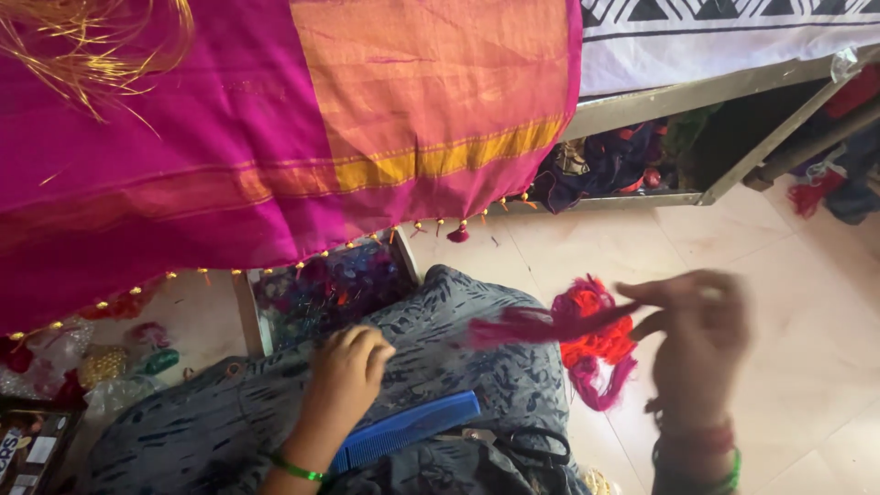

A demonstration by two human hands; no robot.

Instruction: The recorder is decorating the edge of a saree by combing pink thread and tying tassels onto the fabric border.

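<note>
My right hand (698, 321) is blurred and pinches a thin bundle of magenta threads (536, 325) that stretches left over my knee. My left hand (348, 371) rests with curled fingers on my grey patterned lap (458, 330), holding nothing that shows. A blue comb (408, 429) lies on my lap just right of that wrist, with black scissors (527, 445) beside it. A tangle of red and pink threads (596, 348) lies on the floor under the bundle. A magenta and orange sari (275, 137) with small tassels along its edge hangs in front of me.
A box of shiny beads (330, 289) stands under the sari's edge. Bags of beads and trimmings (101, 362) lie at the left. A metal frame (697, 96) with dark cloths under it stands at the back right. Pale floor tiles (807, 348) spread to the right.
</note>
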